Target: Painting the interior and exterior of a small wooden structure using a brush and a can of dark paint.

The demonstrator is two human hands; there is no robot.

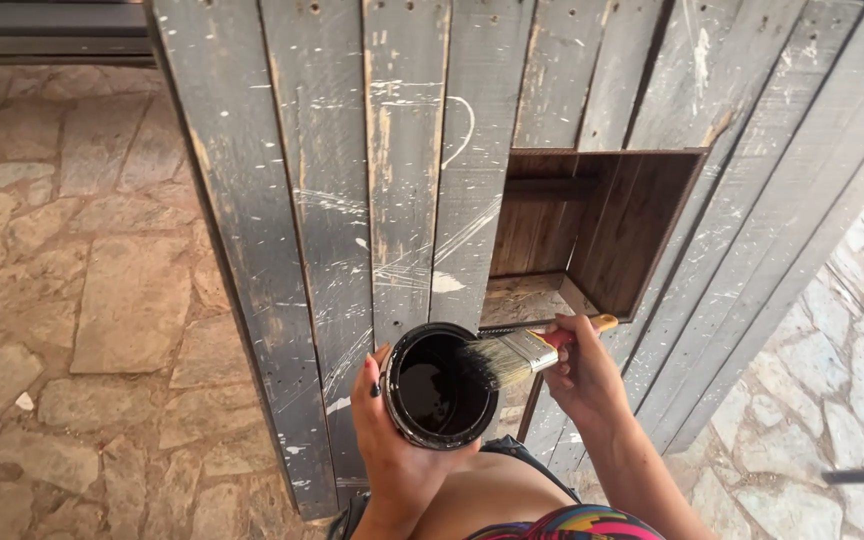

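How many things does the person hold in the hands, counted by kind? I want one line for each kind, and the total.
Paint can, black, in the left hand: 1
Paintbrush, pale bristles over the can, in the right hand: 1
Total: 2

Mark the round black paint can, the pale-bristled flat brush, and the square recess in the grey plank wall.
Round black paint can (439, 388), head view, dark inside.
Pale-bristled flat brush (512, 355), head view, bristles.
Square recess (592, 235), head view, brown back wall.
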